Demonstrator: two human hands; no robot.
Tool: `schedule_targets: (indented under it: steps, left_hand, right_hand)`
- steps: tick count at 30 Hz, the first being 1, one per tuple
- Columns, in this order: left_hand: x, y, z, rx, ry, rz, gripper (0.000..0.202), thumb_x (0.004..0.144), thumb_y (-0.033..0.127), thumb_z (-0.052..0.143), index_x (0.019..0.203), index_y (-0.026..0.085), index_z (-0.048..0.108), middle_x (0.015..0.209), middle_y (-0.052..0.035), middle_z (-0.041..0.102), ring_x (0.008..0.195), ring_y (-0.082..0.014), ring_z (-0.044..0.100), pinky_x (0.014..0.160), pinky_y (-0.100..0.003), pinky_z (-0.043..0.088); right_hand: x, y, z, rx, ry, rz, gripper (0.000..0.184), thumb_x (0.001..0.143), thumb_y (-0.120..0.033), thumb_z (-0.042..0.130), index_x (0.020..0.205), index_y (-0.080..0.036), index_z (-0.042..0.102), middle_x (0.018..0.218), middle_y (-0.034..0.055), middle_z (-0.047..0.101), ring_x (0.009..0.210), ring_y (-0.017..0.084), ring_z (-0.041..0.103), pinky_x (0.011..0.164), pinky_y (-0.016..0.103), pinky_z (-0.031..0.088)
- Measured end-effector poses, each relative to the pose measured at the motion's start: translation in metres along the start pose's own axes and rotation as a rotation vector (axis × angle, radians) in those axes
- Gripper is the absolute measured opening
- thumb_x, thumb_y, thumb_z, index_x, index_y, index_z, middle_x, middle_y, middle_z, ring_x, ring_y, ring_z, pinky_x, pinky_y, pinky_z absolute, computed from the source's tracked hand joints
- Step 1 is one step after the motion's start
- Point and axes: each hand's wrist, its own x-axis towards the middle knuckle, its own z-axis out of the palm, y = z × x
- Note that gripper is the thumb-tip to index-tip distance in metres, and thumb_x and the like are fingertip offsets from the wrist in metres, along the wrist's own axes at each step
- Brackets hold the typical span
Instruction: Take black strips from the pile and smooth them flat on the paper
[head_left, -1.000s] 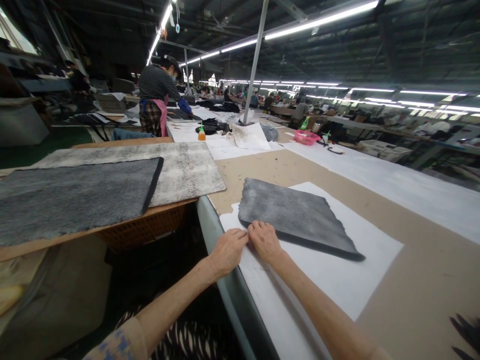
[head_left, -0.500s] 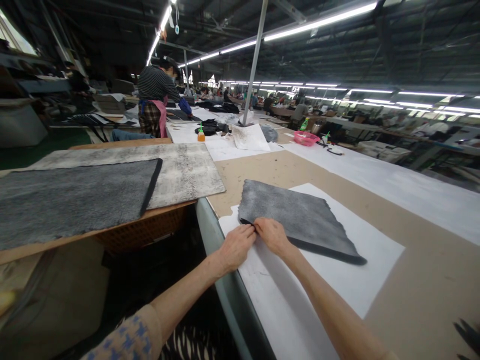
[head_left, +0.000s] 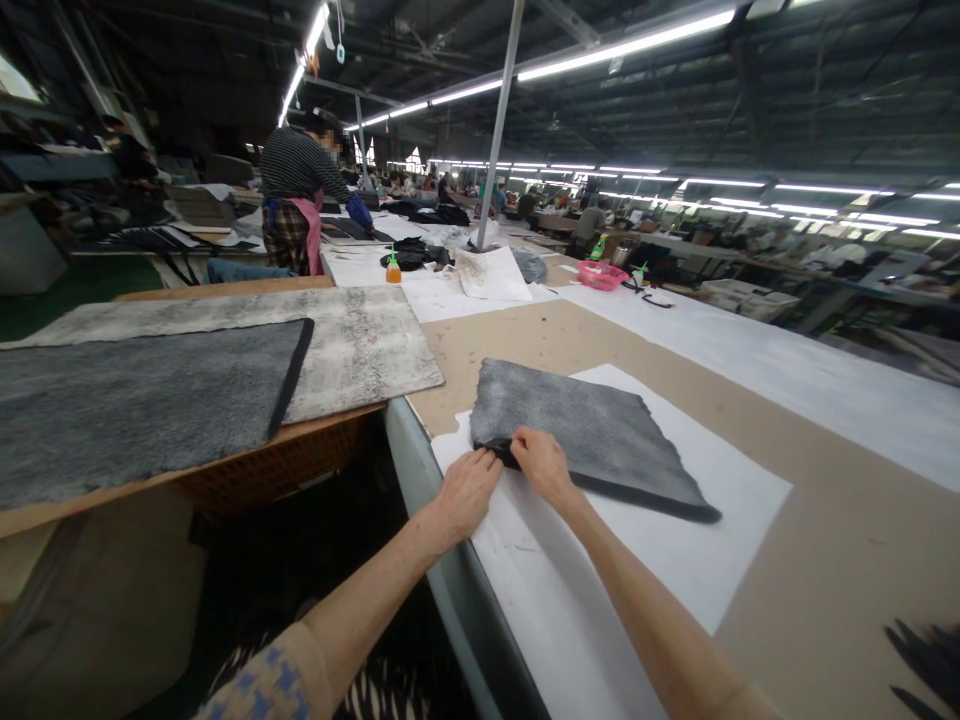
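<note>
A grey pelt piece (head_left: pixel 592 430) with a dark furry edge lies on a white paper sheet (head_left: pixel 675 560) on the long work table. My left hand (head_left: pixel 466 490) and my right hand (head_left: pixel 541 462) sit side by side at the pelt's near left corner. Both pinch the dark edge there, fingers closed on it, and the corner is lifted a little off the paper.
To the left, a wooden board carries a larger grey pelt (head_left: pixel 142 400) over a pale one (head_left: pixel 360 340). Farther back stand an orange bottle (head_left: pixel 393 268), a pink basket (head_left: pixel 602 274) and a metal pole (head_left: pixel 495 130). A person in a striped top (head_left: pixel 296 200) works at the far table.
Both hands slid a little forward along the paper and took hold of the pelt's near corner, which now rises slightly and shows its dark underside.
</note>
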Motion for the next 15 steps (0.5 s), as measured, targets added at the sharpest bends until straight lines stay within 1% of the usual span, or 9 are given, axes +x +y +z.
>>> schedule_targets:
  steps: [2, 4, 6, 8, 11, 13, 15]
  left_hand:
    - [0.001, 0.000, -0.002, 0.003, -0.024, -0.003, 0.031, 0.077, 0.001, 0.038, 0.101, 0.013, 0.052, 0.103, -0.0113, 0.055, 0.102, -0.0224, 0.048, 0.088, -0.036, 0.040]
    - [0.003, 0.001, -0.004, 0.018, -0.051, 0.000, 0.032, 0.076, 0.000, 0.038, 0.102, 0.013, 0.051, 0.101, -0.0108, 0.055, 0.100, -0.0222, 0.050, 0.086, -0.035, 0.041]
    - [0.004, 0.003, -0.007, 0.046, -0.058, -0.001, 0.035, 0.076, -0.001, 0.036, 0.104, 0.014, 0.051, 0.099, -0.0099, 0.056, 0.095, -0.0221, 0.051, 0.083, -0.035, 0.042]
    - [0.005, 0.005, -0.009, 0.083, -0.051, 0.004, 0.040, 0.078, -0.001, 0.034, 0.110, 0.015, 0.050, 0.097, -0.0096, 0.056, 0.092, -0.0223, 0.053, 0.080, -0.035, 0.042]
    - [0.008, 0.012, -0.011, 0.162, -0.044, 0.035, 0.047, 0.079, 0.000, 0.032, 0.121, 0.017, 0.046, 0.094, -0.0111, 0.056, 0.089, -0.0236, 0.054, 0.079, -0.038, 0.042]
    - [0.012, 0.020, -0.014, 0.228, -0.053, 0.045, 0.052, 0.078, 0.000, 0.032, 0.126, 0.019, 0.043, 0.093, -0.0126, 0.056, 0.086, -0.0251, 0.055, 0.077, -0.040, 0.042]
    - [0.020, 0.032, -0.017, 0.275, -0.104, 0.027, 0.059, 0.076, -0.001, 0.035, 0.129, 0.024, 0.041, 0.092, -0.0134, 0.056, 0.081, -0.0254, 0.057, 0.073, -0.041, 0.042]
  right_hand:
    - [0.006, 0.012, -0.005, 0.130, 0.061, 0.083, 0.020, 0.075, -0.022, 0.043, 0.070, -0.018, 0.061, 0.070, 0.0039, 0.063, 0.070, 0.015, 0.055, 0.064, 0.025, 0.037]
    - [0.012, 0.031, -0.013, 0.291, 0.133, 0.163, 0.020, 0.074, -0.024, 0.042, 0.070, -0.017, 0.061, 0.067, 0.0028, 0.062, 0.068, 0.015, 0.056, 0.062, 0.024, 0.040]
    - [0.015, 0.057, -0.026, 0.460, 0.221, 0.248, 0.021, 0.073, -0.025, 0.041, 0.072, -0.017, 0.060, 0.066, 0.0022, 0.062, 0.066, 0.015, 0.058, 0.058, 0.022, 0.042]
    - [0.015, 0.087, -0.046, 0.607, 0.334, 0.341, 0.019, 0.071, -0.027, 0.042, 0.072, -0.017, 0.058, 0.064, 0.0025, 0.062, 0.065, 0.015, 0.059, 0.053, 0.021, 0.043]
    - [0.006, 0.138, -0.089, 0.765, 0.531, 0.472, 0.011, 0.067, -0.025, 0.048, 0.069, -0.017, 0.055, 0.059, 0.0015, 0.059, 0.062, 0.015, 0.058, 0.048, 0.020, 0.042]
    - [-0.005, 0.173, -0.125, 0.837, 0.666, 0.549, 0.006, 0.065, -0.022, 0.052, 0.067, -0.016, 0.053, 0.058, 0.0005, 0.057, 0.059, 0.013, 0.057, 0.047, 0.019, 0.041]
    - [-0.018, 0.209, -0.163, 0.878, 0.803, 0.624, 0.005, 0.064, -0.018, 0.054, 0.065, -0.017, 0.050, 0.057, -0.0002, 0.055, 0.056, 0.012, 0.055, 0.045, 0.019, 0.040]
